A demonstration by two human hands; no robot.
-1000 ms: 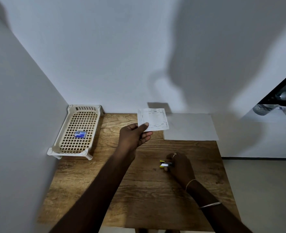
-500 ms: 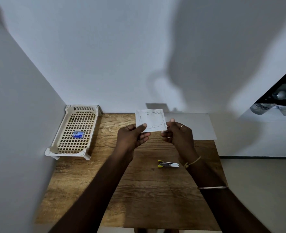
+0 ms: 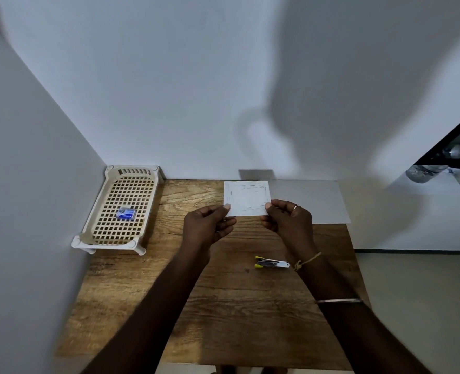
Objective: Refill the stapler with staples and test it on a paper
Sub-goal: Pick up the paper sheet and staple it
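Observation:
A small folded white paper (image 3: 246, 197), with rows of staples along its edges, is held up above the wooden table (image 3: 223, 306). My left hand (image 3: 208, 225) pinches its lower left corner. My right hand (image 3: 288, 221) pinches its lower right corner. The small yellow and silver stapler (image 3: 272, 263) lies on the table below my right wrist, untouched. A blue staple box (image 3: 126, 214) sits in the cream plastic basket (image 3: 110, 236) at the left.
A white sheet (image 3: 318, 203) lies flat at the table's back right. Walls close in the table on the left and behind. To the right the table ends above a pale floor, with a dark shelf holding bottles (image 3: 426, 172) beyond.
My right hand let go of the stapler on the table and rose to take the paper's right corner. The paper now sits squarer between both hands.

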